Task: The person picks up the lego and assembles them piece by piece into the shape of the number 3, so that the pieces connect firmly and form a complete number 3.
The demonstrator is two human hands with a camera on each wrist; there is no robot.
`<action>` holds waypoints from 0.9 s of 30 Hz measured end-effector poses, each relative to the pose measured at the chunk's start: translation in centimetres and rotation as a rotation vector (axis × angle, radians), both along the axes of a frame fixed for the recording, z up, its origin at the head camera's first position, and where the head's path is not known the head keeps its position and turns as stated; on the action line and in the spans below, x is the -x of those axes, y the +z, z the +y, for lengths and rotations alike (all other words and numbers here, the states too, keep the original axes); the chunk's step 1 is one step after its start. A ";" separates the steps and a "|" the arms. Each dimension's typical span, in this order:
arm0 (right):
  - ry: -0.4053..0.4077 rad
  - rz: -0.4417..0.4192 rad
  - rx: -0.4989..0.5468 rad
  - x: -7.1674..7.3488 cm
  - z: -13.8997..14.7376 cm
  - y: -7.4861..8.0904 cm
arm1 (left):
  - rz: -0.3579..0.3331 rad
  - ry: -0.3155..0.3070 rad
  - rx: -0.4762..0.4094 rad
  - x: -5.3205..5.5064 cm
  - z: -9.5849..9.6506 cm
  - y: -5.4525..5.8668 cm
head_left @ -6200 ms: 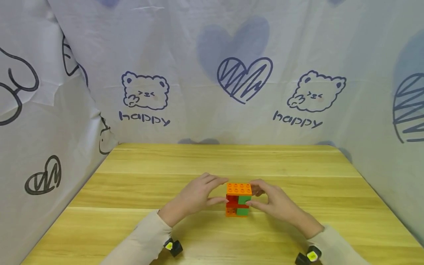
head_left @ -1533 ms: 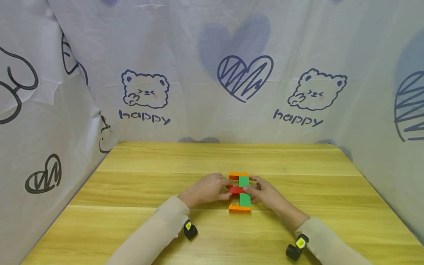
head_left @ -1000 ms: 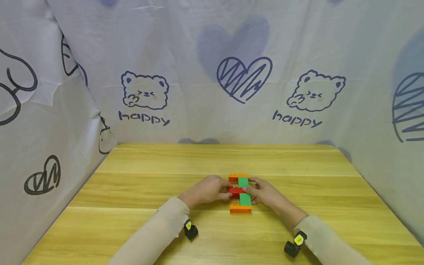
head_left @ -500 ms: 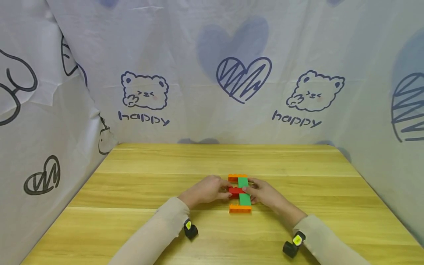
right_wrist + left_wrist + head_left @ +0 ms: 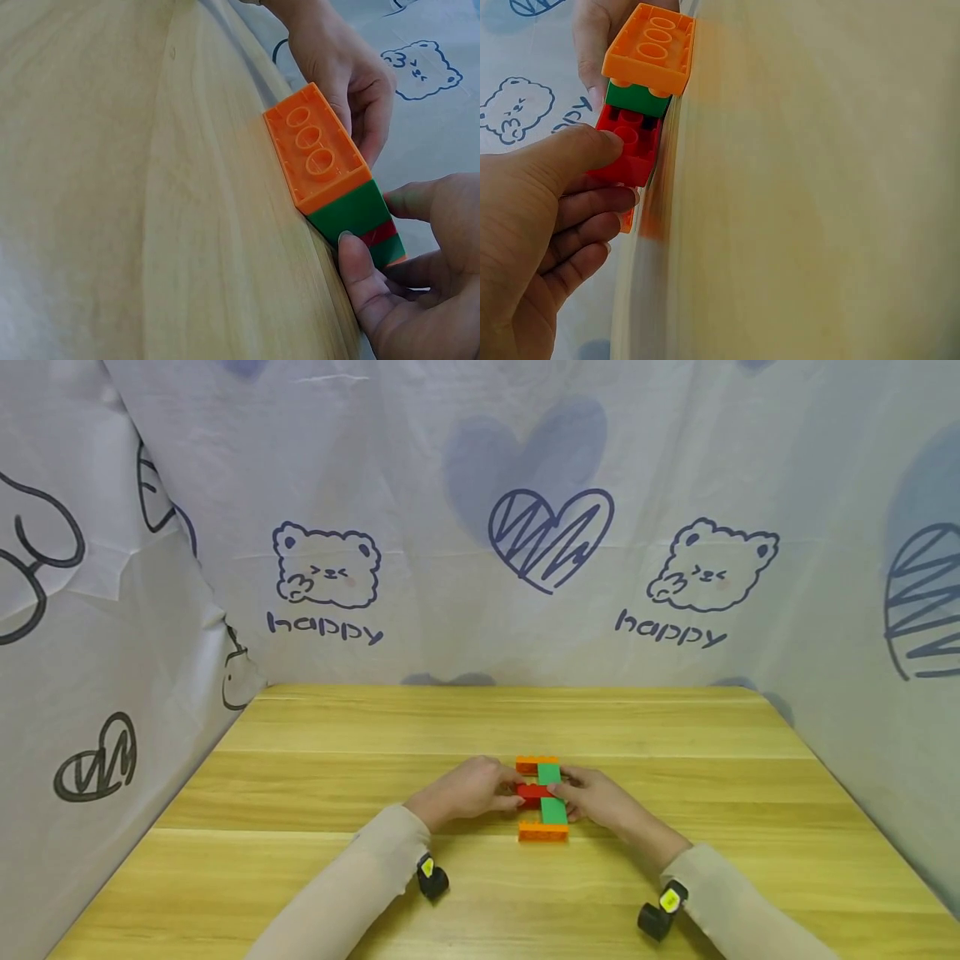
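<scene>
A stack of toy building bricks lies on its side on the table, between the two hands. From far to near it runs orange brick (image 5: 536, 761), green brick (image 5: 549, 774), red brick (image 5: 529, 797), green brick (image 5: 553, 812) and orange brick (image 5: 542, 833). The near orange brick turns its hollow underside (image 5: 307, 142) toward the person. My left hand (image 5: 467, 789) pinches the free left end of the red brick between thumb and fingers. At the right side, my right hand (image 5: 597, 797) grips the stack's green-and-red middle, thumb on the near side in the right wrist view.
The light wooden table (image 5: 360, 727) reaches back to a white cloth (image 5: 442, 610) printed with bears and hearts. The cloth also hangs along both sides. Small black cameras sit at the left wrist (image 5: 432, 881) and right wrist (image 5: 660, 914).
Several seconds ago the stack stood upright between the hands; now it lies on its side. The left fingers have closed on the red brick. Over the last second almost nothing moves.
</scene>
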State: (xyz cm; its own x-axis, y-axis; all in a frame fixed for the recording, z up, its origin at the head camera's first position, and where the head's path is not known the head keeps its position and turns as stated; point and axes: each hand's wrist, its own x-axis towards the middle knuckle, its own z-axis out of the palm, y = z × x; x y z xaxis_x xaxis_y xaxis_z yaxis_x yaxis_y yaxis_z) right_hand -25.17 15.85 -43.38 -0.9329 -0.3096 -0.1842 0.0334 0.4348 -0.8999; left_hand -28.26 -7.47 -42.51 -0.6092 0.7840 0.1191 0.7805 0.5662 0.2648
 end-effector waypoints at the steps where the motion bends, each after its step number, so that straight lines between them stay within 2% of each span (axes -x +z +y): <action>1: 0.000 0.002 -0.006 0.0 0.0 0.0 | 0.000 0.000 0.001 0.0 0.0 0.0; 19: -0.032 -0.029 -0.047 0.2 -0.2 -0.1 | -0.012 0.001 0.007 0.5 0.0 -0.2; 21: -0.029 -0.038 -0.032 0.2 -0.1 0.0 | -0.030 0.001 0.004 0.6 -0.1 -0.3; 23: -0.032 -0.046 -0.016 0.3 0.0 0.1 | -0.077 0.003 -0.007 0.8 -0.3 -0.3; 27: -0.022 -0.017 -0.033 0.4 0.8 0.4 | -0.165 0.051 -0.030 0.9 -1.0 0.1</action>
